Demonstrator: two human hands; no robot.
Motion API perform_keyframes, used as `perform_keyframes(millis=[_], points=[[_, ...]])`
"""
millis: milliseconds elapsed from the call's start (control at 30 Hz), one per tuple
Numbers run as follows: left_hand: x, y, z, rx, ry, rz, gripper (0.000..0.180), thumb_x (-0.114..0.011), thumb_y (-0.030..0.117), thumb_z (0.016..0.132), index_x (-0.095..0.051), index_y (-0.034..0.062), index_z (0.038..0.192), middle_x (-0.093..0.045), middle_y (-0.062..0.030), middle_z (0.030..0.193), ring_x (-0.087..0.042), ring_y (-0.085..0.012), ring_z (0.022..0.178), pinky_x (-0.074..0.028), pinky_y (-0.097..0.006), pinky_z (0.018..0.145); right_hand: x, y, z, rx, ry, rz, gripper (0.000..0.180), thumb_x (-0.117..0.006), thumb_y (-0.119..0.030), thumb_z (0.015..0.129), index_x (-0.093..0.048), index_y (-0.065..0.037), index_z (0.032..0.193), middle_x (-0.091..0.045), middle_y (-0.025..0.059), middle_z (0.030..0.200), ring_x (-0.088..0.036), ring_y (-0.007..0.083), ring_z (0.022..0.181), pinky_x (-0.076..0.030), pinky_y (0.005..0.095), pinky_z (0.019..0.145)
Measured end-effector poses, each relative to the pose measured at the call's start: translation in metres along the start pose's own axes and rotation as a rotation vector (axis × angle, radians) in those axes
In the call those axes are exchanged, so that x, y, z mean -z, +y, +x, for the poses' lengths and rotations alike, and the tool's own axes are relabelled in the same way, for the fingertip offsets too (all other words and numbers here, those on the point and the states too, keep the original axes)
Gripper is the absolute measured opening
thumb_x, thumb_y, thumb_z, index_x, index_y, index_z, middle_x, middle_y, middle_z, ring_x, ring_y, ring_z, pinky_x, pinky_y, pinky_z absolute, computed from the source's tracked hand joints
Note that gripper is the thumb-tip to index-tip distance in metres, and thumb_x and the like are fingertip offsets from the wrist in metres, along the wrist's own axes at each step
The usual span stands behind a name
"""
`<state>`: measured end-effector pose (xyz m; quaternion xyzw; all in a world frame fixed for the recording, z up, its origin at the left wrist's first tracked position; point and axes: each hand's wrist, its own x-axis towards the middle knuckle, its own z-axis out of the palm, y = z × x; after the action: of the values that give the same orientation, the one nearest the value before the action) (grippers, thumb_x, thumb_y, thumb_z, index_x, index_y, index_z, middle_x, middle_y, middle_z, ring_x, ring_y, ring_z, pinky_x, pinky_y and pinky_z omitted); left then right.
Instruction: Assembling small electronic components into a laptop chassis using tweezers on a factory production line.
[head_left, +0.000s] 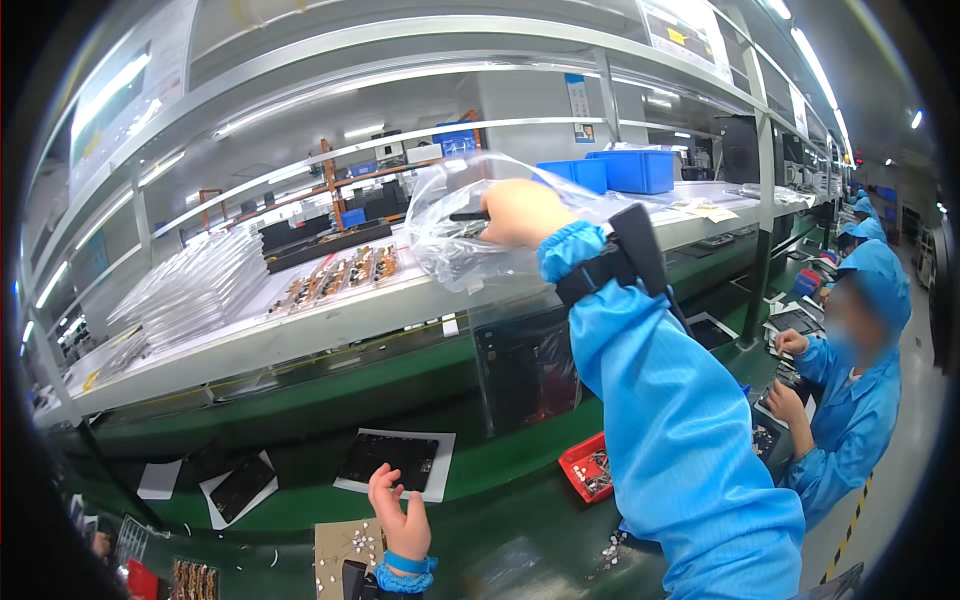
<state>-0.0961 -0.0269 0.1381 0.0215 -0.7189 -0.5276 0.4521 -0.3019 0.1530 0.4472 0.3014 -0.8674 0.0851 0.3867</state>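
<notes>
Head view: the right hand (522,212) is raised at the far shelf (420,292), its fingers curled within or behind a clear plastic bag (445,255). A slim dark piece (468,216) shows at the fingertips; whether the grip is on it, on the plastic or on both cannot be told. The bag lies over the shelf's front edge, right of the boards (350,272) and left of the blue bins (640,172).

The left hand (405,525) is raised at the near bench (300,448), fingers loosely bent and apparently unloaded. Just beyond it, a dark panel (390,460) rests on a white sheet; to its left is a cardboard piece (335,570) bearing small white bits.

Assessment: the step in hand appears to be handling the bag at the shelf. The next move calls for a secure hold and slack plastic kept clear of the boards.
</notes>
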Motion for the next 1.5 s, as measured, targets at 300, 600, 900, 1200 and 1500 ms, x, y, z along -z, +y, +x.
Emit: perform_keyframes(millis=[300, 600, 900, 1200, 1500], points=[[0.016, 0.006, -0.020, -0.051, -0.031, 0.052, 0.033, -0.050, -0.002, 0.070, -0.046, 0.0027, 0.103, -0.039, -0.0142, 0.120, -0.041, -0.0242, 0.107, -0.036, -0.033, 0.086, -0.022, -0.007, 0.003, -0.065, -0.041, 0.082, 0.016, -0.061, -0.023, 0.073, -0.066, -0.013, 0.084, -0.062, 0.0118, 0.083, -0.059, 0.0309, 0.080, -0.046, 0.0411, 0.072], [0.020, 0.040, -0.031, -0.194, -0.131, 0.033, 0.035, -0.043, -0.009, 0.070, -0.045, 0.0002, 0.104, -0.038, -0.0143, 0.122, -0.040, -0.0216, 0.112, -0.032, -0.032, 0.095, 0.031, 0.005, -0.052, -0.233, 0.577, 0.262, 0.013, -0.058, -0.016, 0.074, -0.058, -0.005, 0.080, -0.061, 0.0134, 0.080, -0.058, 0.0323, 0.078, -0.045, 0.0405, 0.068], [-0.046, 0.141, -0.027, -0.355, -0.322, -0.496, 0.078, -0.067, 0.003, 0.069, -0.020, -0.0004, 0.131, -0.028, -0.0192, 0.135, -0.032, -0.0278, 0.124, -0.026, -0.039, 0.100, 0.057, -0.047, -0.243, -0.279, -0.003, 1.277, 0.020, -0.049, 0.003, 0.071, -0.054, 0.001, 0.090, -0.055, 0.0070, 0.074, -0.056, 0.0117, 0.063, -0.045, 0.0259, 0.054], [-0.043, 0.140, -0.084, 0.114, -0.637, -0.594, 0.037, -0.062, 0.000, 0.076, -0.047, -0.0042, 0.109, -0.058, -0.0090, 0.097, -0.056, -0.0116, 0.088, -0.047, -0.025, 0.074, 0.075, -0.026, -0.352, -0.016, 0.037, 1.101, 0.025, -0.067, 0.000, 0.067, -0.062, 0.000, 0.092, -0.059, 0.0077, 0.086, -0.057, 0.0151, 0.072, -0.045, 0.0254, 0.059], [-0.050, 0.118, -0.104, -0.428, -0.493, 0.145, 0.027, -0.067, 0.006, 0.070, -0.057, 0.0001, 0.094, -0.059, -0.0089, 0.090, -0.058, -0.0172, 0.077, -0.046, -0.027, 0.067, 0.053, -0.026, -0.389, -0.324, -0.360, 1.169, 0.008, -0.068, -0.004, 0.069, -0.063, -0.001, 0.074, -0.060, 0.0032, 0.068, -0.055, 0.0102, 0.061, -0.042, 0.0220, 0.053]])
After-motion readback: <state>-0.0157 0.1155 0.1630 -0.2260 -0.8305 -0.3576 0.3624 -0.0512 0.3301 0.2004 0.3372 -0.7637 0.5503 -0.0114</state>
